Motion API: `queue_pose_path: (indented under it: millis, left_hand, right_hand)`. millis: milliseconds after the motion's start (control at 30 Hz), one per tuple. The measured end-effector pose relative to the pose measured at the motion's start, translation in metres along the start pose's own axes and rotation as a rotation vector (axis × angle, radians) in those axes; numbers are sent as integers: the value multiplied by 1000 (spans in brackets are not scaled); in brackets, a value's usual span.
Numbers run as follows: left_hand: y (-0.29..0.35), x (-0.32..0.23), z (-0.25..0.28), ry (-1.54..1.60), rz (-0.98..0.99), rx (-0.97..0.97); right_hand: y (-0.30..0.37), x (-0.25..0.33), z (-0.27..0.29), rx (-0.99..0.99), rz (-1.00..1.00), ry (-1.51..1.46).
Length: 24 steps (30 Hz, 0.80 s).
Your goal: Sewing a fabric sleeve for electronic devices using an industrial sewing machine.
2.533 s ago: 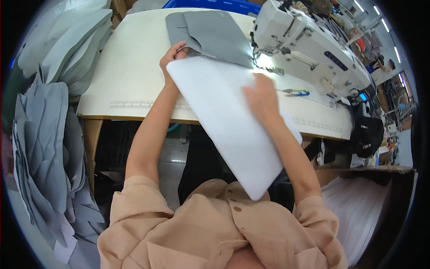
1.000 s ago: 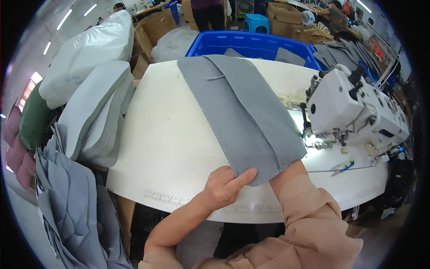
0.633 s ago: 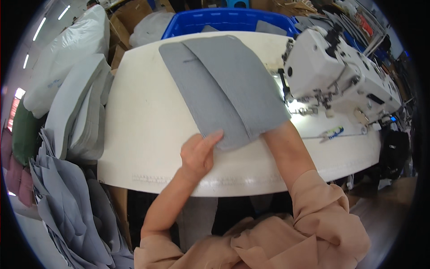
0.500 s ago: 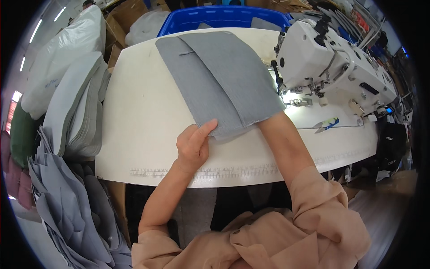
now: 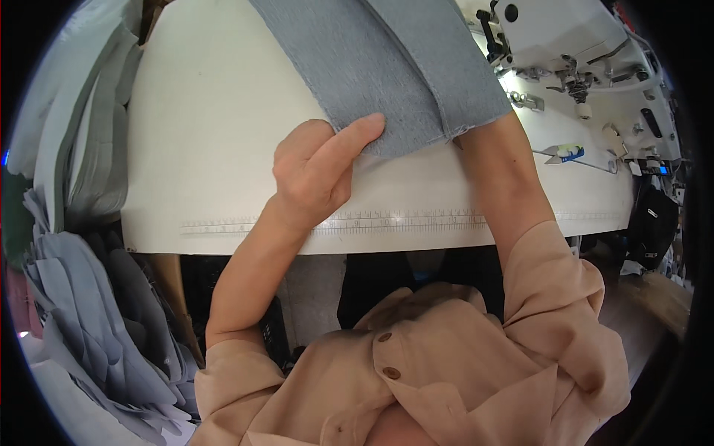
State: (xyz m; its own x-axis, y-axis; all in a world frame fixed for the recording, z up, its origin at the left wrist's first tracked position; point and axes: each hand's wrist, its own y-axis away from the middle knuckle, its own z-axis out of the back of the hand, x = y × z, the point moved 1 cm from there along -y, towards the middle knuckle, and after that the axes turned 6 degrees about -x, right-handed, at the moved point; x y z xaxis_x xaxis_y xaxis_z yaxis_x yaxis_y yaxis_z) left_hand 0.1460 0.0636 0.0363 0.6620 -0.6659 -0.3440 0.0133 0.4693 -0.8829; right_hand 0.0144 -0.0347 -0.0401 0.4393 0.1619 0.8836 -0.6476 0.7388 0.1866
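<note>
A grey sewn fabric piece (image 5: pixel 372 67), shaped like a flat pouch with a lengthwise seam or fold, extends past the top edge of the view. My left hand (image 5: pixel 312 163) pinches its near left corner, thumb on top and the other fingers curled below. My right forearm (image 5: pixel 509 167) goes in at the near edge, beneath the fabric's upper layer. The right hand itself is hidden by the cloth, so its fingers do not show. The fabric lies over the white worktable (image 5: pixel 208 149).
A white sewing machine (image 5: pixel 558 30) stands at the right with its lamp lit. Thread snips (image 5: pixel 565 153) lie in front of it. A printed ruler strip (image 5: pixel 401 221) runs along the table's near edge. Stacked grey cut pieces (image 5: pixel 97 149) and draped grey cloth (image 5: pixel 89 320) are at the left.
The view has tipped down and closer, so the table and fabric sit higher in it and the blue bin is out of sight. My left hand keeps its pinch; my right hand stays hidden.
</note>
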Motion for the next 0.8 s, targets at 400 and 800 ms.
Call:
queue_pose_path:
  millis: [400,800]
  left_hand:
    - [7,7,-1,-81,123,10]
    - [13,16,11,-25,599,-101]
  right_hand:
    - [0,20,9,24,88,-38]
    - [33,85,13,-54,204,366]
